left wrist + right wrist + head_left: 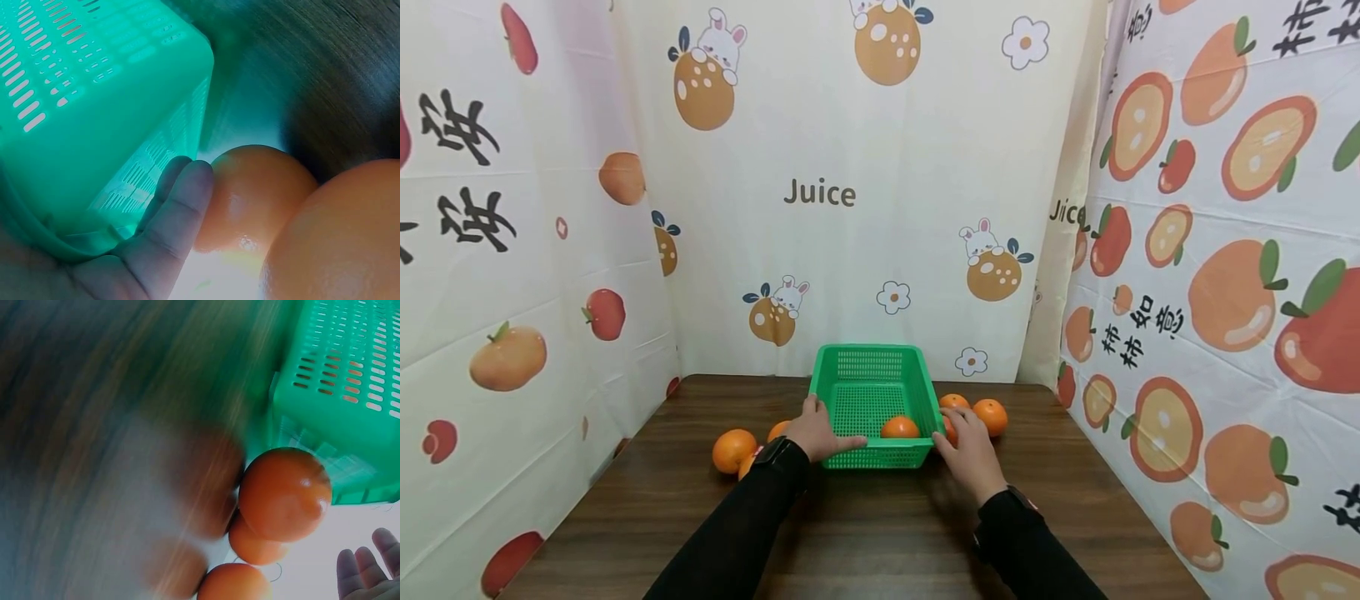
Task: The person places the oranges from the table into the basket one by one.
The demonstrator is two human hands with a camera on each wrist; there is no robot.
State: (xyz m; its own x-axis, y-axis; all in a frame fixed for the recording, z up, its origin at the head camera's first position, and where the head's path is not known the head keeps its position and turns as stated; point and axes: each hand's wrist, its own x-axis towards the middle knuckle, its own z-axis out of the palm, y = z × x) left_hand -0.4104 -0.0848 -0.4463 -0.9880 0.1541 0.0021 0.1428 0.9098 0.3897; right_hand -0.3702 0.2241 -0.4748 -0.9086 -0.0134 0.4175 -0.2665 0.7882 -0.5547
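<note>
A green plastic basket with slotted walls stands on the table, one orange inside near its front. My left hand lies at the front left corner, thumb stretched along the front rim. In the left wrist view its straight fingers run beside the basket's outer wall, next to an orange. At the front right corner is my right hand, its thumb by the rim and its fingers over the oranges there. The right wrist view shows those fingers spread apart from the basket wall.
More oranges lie left of the basket, partly behind the left forearm. Several others, among them an orange, sit close along its right side. Printed fabric hangs behind the brown wooden table and on both sides.
</note>
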